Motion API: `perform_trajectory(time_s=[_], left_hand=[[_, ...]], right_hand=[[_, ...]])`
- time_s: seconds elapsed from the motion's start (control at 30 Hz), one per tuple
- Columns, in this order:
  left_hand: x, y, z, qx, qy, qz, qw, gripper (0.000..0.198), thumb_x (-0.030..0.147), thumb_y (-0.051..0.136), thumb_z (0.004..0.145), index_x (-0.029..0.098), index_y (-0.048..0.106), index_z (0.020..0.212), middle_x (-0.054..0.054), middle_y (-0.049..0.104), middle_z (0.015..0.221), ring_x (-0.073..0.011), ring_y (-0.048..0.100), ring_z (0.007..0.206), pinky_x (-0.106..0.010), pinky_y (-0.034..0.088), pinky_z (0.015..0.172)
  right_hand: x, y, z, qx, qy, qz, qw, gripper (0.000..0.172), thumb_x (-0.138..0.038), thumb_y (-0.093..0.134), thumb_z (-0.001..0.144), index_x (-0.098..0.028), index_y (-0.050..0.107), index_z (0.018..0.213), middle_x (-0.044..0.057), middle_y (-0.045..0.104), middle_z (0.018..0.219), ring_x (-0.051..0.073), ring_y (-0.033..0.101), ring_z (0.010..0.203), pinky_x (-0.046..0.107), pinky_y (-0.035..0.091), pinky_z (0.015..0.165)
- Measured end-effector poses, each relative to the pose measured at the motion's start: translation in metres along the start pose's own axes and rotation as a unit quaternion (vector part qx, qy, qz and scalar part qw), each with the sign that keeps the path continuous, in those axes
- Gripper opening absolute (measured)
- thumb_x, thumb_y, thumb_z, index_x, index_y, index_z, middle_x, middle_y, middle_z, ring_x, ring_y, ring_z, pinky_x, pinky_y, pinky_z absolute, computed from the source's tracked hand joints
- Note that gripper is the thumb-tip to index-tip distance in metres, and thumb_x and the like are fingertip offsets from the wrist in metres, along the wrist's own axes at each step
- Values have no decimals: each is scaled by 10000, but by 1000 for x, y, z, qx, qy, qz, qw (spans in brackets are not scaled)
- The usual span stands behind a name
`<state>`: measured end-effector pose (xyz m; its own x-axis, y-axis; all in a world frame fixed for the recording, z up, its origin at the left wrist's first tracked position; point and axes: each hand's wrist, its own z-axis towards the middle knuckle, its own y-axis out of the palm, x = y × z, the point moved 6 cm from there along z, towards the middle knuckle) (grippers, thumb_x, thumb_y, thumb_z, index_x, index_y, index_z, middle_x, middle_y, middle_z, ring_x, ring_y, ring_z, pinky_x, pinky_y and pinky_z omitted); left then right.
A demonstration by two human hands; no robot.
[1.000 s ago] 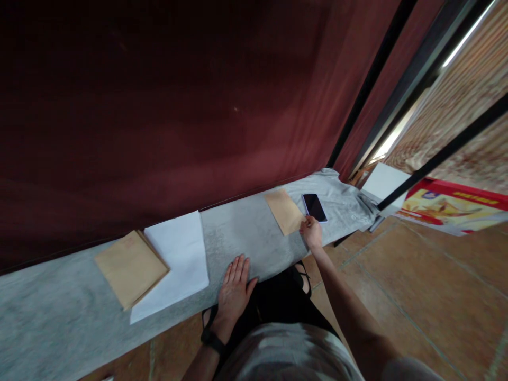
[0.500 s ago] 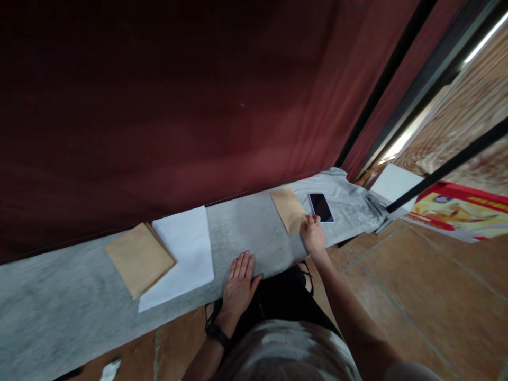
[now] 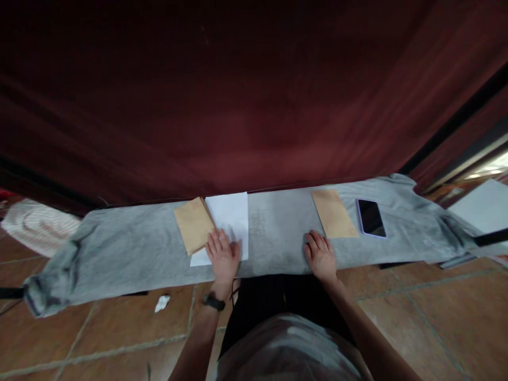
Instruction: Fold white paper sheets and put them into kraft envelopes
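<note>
My left hand lies palm down on the white paper, fingers outstretched. Its fingertips reach the right edge of a small stack of brown envelopes, which overlaps the paper's left side. My right hand rests on the grey cloth, fingers slightly bent and apart, with nothing visible in it. Just beyond it, a single brown envelope lies flat. To the right of that envelope is a phone with a dark screen and a pale purple case.
Grey cloth covers the long, narrow surface before me. A dark red curtain-like sheet rises along its far edge. On the tiled floor lies a crumpled white scrap. A white board-like item is at far right.
The view has turned left. My right hand has come away from the single envelope's near corner onto the cloth. My left hand has moved left from the cloth onto the paper beside the envelope stack.
</note>
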<state>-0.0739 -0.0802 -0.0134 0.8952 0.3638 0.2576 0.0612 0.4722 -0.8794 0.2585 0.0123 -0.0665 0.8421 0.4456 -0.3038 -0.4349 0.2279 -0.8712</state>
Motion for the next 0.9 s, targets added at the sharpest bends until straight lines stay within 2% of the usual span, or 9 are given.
perform_trajectory(time_s=[0.07, 0.13, 0.2, 0.3, 0.43, 0.57, 0.7, 0.8, 0.9], left_hand=[[-31, -7, 12, 9, -43, 7, 999, 714, 430, 482, 1000, 27, 304, 1562, -279, 207, 1658, -407, 139, 1559, -635, 229, 1217], [-42, -7, 16, -9, -22, -4, 1000, 649, 441, 465, 1006, 42, 404, 1514, -259, 287, 1639, -389, 170, 1557, -594, 286, 1212], [-32, -4, 9, -33, 37, -13, 999, 583, 446, 455, 1010, 98, 475, 1477, -208, 351, 1626, -356, 199, 1557, -566, 306, 1217], [0, 9, -13, -75, 106, -11, 991, 608, 484, 449, 1006, 140, 448, 1507, -176, 383, 1616, -330, 283, 1535, -549, 319, 1218], [26, 25, -31, -101, 62, 18, 993, 729, 562, 443, 986, 38, 449, 1493, -257, 428, 1563, -369, 394, 1475, -537, 354, 1191], [27, 29, -26, -112, 38, 26, 993, 589, 447, 443, 991, 48, 559, 1410, -245, 517, 1499, -357, 463, 1430, -529, 372, 1178], [22, 23, -17, -115, 26, 13, 993, 423, 321, 453, 968, 127, 685, 1263, -166, 665, 1359, -293, 593, 1306, -468, 442, 1132], [22, 18, -11, -120, 2, -17, 993, 374, 254, 448, 951, 173, 735, 1176, -112, 737, 1241, -247, 657, 1213, -402, 495, 1079], [23, 12, -5, -129, -35, -35, 990, 369, 215, 446, 940, 161, 759, 1126, -130, 758, 1183, -248, 706, 1115, -373, 541, 993]], right_hand=[[1, -1, 1, 1, -5, -7, 1000, 443, -336, 384, 1034, -184, 552, 1414, 138, 571, 1465, 288, 504, 1361, 488, 319, 1176], [1, -1, 1, 3, -9, -10, 1000, 441, -329, 390, 1031, -186, 556, 1414, 134, 575, 1463, 288, 511, 1354, 481, 318, 1175], [1, 0, 1, 7, -9, -11, 1000, 440, -324, 391, 1029, -194, 556, 1416, 131, 578, 1461, 289, 517, 1349, 481, 320, 1172], [1, 0, 0, 11, -8, -12, 1000, 441, -323, 391, 1026, -207, 554, 1419, 129, 578, 1462, 291, 522, 1343, 485, 324, 1166], [0, 0, 0, 11, -7, -15, 1000, 438, -311, 392, 1023, -201, 561, 1412, 130, 580, 1459, 289, 524, 1342, 480, 323, 1168], [0, -1, 0, 14, -8, -10, 1000, 447, -312, 396, 1020, -204, 557, 1422, 132, 578, 1460, 292, 526, 1336, 487, 330, 1162], [1, 0, 0, 12, -6, -13, 1000, 446, -309, 397, 1015, -204, 555, 1419, 126, 580, 1459, 287, 525, 1336, 476, 327, 1164], [1, 1, 0, 13, -6, -15, 1000, 442, -304, 396, 1014, -206, 556, 1414, 122, 583, 1455, 285, 523, 1340, 470, 323, 1165], [0, 0, 0, 15, -9, -14, 1000, 445, -304, 396, 1013, -205, 553, 1418, 128, 585, 1452, 289, 523, 1337, 478, 325, 1160]])
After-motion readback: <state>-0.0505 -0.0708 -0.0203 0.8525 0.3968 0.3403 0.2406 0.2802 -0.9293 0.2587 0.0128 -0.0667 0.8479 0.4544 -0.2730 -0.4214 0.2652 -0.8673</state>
